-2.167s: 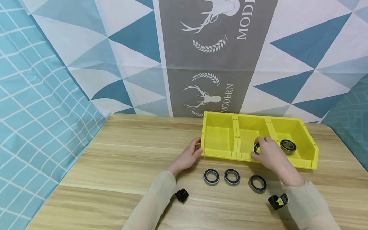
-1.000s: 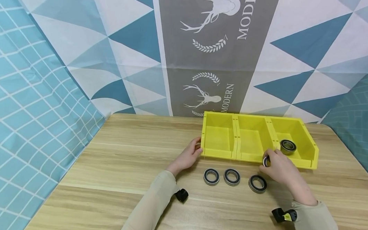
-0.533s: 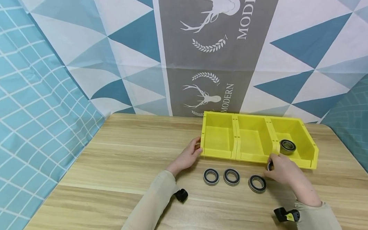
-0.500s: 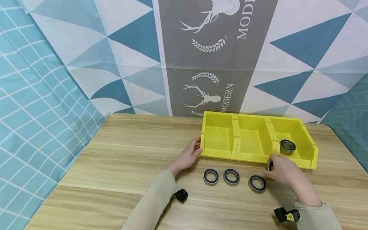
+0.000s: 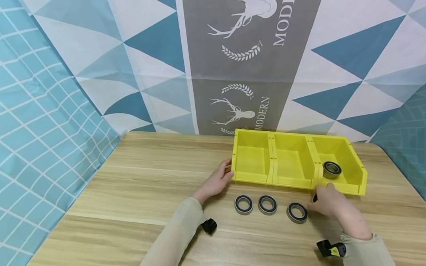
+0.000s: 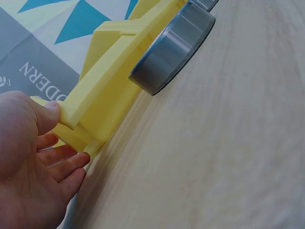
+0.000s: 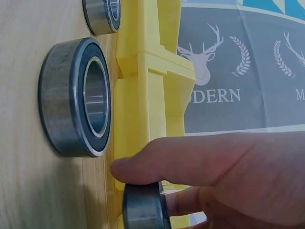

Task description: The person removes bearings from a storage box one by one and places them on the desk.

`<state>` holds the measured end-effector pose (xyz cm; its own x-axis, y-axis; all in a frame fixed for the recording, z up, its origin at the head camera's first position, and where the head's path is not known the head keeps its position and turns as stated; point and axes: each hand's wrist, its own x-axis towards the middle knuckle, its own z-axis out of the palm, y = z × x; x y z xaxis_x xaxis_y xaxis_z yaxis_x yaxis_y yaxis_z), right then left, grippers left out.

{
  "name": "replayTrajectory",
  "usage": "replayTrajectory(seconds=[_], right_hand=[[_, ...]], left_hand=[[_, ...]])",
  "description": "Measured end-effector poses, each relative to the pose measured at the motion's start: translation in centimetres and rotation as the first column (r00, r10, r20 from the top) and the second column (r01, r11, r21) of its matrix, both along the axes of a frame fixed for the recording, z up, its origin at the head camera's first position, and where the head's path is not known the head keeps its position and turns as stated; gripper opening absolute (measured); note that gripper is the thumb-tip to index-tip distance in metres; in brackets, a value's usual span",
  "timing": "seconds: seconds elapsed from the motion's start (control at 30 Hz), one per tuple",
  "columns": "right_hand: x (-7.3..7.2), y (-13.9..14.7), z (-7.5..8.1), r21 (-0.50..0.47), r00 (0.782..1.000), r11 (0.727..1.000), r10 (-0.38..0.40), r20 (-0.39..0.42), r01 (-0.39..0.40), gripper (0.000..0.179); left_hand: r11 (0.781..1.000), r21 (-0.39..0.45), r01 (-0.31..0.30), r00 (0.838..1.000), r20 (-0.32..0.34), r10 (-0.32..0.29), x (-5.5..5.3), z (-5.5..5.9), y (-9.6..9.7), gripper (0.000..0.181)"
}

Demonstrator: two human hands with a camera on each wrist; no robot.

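My right hand (image 5: 331, 202) pinches a ball bearing (image 7: 144, 209) between thumb and fingers, low in front of the yellow bins; in the head view the hand covers most of it. My left hand (image 5: 215, 181) holds the left end of the three-compartment yellow bin row (image 5: 253, 177), thumb over the front edge and fingers against the side. Three bearings lie flat in a row before the bins: a left one (image 5: 243, 204), a middle one (image 5: 267, 204) and a right one (image 5: 297, 212), nearest my right hand. Another bearing (image 5: 331, 174) sits in the right compartment.
The bins stand on a wooden table (image 5: 152, 194), near its back edge. Behind rises a patterned cloth backdrop (image 5: 238, 70), and a blue grid cloth (image 5: 26, 111) hangs on the left. A black wrist camera (image 5: 324, 248) sticks out from the right sleeve.
My right hand has brought the bearing out of the middle compartment, over its front lip, then rightward and down towards the table. My left hand stays on the bin.
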<state>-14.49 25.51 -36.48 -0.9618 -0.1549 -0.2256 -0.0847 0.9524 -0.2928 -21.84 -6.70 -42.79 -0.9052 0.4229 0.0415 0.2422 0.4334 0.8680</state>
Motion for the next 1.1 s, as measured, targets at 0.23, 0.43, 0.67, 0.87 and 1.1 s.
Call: replayTrajectory(seconds=[0.23, 0.43, 0.67, 0.87, 1.1], right_hand=[[0.0, -0.2, 0.3, 0.023, 0.998, 0.999, -0.026, 0.054, 0.025, 0.043], [-0.1, -0.1, 0.3, 0.046, 0.996, 0.999, -0.031, 0.084, 0.027, 0.040], [-0.1, -0.1, 0.1, 0.046, 0.995, 0.999, -0.014, 0.095, 0.009, 0.034], [0.0, 0.0, 0.0, 0.040, 0.995, 0.999, 0.000, 0.102, -0.004, 0.030], [0.0, 0.1, -0.3, 0.042, 0.996, 0.999, 0.024, 0.082, -0.027, 0.025]], left_hand=[[1.000, 0.001, 0.000, 1.000, 0.002, 0.000, 0.1, 0.3, 0.0, 0.053], [1.000, 0.020, 0.006, 1.000, -0.001, -0.006, 0.0, 0.2, 0.1, 0.052], [1.000, 0.024, 0.012, 1.000, -0.012, -0.012, 0.0, 0.2, 0.1, 0.051], [0.998, 0.055, 0.039, 0.999, -0.006, -0.038, 1.4, 2.3, 0.1, 0.051], [0.999, 0.043, 0.033, 0.999, -0.003, -0.033, 1.5, 2.4, 0.2, 0.051]])
